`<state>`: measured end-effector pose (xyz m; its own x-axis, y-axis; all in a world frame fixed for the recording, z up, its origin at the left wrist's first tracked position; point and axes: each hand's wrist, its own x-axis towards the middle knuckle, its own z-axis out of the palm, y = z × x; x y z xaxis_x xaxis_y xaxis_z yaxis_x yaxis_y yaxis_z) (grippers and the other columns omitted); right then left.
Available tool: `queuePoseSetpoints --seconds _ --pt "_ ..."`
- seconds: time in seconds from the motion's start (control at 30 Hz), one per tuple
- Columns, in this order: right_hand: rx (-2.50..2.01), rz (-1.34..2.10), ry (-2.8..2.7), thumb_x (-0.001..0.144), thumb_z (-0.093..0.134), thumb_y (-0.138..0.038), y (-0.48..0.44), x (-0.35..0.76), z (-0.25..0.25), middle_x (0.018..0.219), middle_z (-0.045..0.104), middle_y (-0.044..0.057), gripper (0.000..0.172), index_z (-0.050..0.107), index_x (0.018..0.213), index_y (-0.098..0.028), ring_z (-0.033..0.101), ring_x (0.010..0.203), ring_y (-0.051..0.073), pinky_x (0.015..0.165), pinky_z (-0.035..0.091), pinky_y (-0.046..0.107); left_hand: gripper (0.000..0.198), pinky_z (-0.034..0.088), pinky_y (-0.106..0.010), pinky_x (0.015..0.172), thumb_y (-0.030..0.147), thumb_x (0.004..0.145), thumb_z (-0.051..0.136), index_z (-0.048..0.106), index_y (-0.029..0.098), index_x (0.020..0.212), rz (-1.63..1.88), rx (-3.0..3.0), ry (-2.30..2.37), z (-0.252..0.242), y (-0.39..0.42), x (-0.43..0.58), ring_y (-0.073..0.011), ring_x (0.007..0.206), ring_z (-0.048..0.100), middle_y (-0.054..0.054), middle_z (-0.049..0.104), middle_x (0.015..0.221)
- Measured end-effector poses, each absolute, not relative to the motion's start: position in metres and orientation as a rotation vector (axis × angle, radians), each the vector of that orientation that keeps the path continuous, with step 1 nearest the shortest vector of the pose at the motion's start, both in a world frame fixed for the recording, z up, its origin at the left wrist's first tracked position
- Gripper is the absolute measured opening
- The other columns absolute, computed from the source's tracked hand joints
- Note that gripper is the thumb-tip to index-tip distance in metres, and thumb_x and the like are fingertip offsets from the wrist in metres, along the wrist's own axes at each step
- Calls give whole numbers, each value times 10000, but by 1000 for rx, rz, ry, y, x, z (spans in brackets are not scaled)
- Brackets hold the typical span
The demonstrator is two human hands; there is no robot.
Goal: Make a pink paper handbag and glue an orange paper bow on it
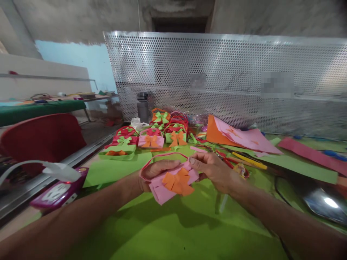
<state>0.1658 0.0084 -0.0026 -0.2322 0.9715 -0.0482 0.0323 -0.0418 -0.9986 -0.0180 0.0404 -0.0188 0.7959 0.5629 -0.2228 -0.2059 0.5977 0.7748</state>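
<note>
Between my two hands is a small pink paper handbag [159,190] with an orange paper bow [179,181] on its front and a thin pink handle [162,154] arching over its top. My left hand [158,169] is wrapped behind the bag's left side, its thumb along the upper edge. My right hand [214,169] pinches the bag's right upper corner between thumb and fingers. The bag is tilted, held above the green sheet [173,231] on the table. Fingers behind the bag are partly hidden.
Several finished paper bags [151,141] with bows stand behind my hands, near a dark bottle [142,108]. At right lie pink sheets [244,135], a yellow cutter-like tool [249,160] and a dark shiny object [325,202]. A purple power strip [59,193] sits at left.
</note>
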Motion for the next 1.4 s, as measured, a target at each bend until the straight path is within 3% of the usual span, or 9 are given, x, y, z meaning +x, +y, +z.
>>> queuePoseSetpoints --seconds 0.07,0.17,0.27,0.43,0.7,1.4 --pt "-1125 1380 -1342 605 706 -496 10 167 -3 568 549 -40 363 599 688 -159 495 479 71 447 426 206 288 521 -285 646 309 837 459 640 91 886 464 754 478 -21 47 -20 -183 717 663 -95 702 791" --pt "-1096 1334 -1273 620 700 -484 14 172 0 570 543 -54 348 574 688 -167 506 467 68 465 454 220 371 517 -350 495 405 822 456 593 108 997 457 715 389 -26 57 -25 -265 675 667 -116 699 834" --pt "-1086 1276 -1202 617 706 -468 22 180 4 564 561 -53 334 571 701 -173 530 469 77 500 480 237 443 520 -348 502 452 824 424 549 107 1073 462 733 367 -28 62 -27 -295 723 672 -152 689 899" --pt "-1077 1228 -1104 624 713 -423 36 193 2 553 588 -43 293 558 685 -182 548 453 85 476 464 222 499 509 -312 504 517 861 309 520 112 1063 581 766 450 -21 58 -23 -249 672 672 -173 681 883" --pt "-992 1274 -1059 628 731 -357 42 199 -4 614 590 -39 241 594 698 -172 548 496 86 503 498 238 460 507 -289 507 468 894 266 537 123 1032 607 812 495 -21 54 -21 -219 658 669 -153 687 871" --pt "-1025 1296 -1042 605 728 -425 35 194 -3 631 636 -30 298 567 686 -188 566 474 100 482 468 246 435 480 -220 453 442 901 292 594 129 901 635 848 610 -18 53 -20 -152 595 619 -86 640 754"
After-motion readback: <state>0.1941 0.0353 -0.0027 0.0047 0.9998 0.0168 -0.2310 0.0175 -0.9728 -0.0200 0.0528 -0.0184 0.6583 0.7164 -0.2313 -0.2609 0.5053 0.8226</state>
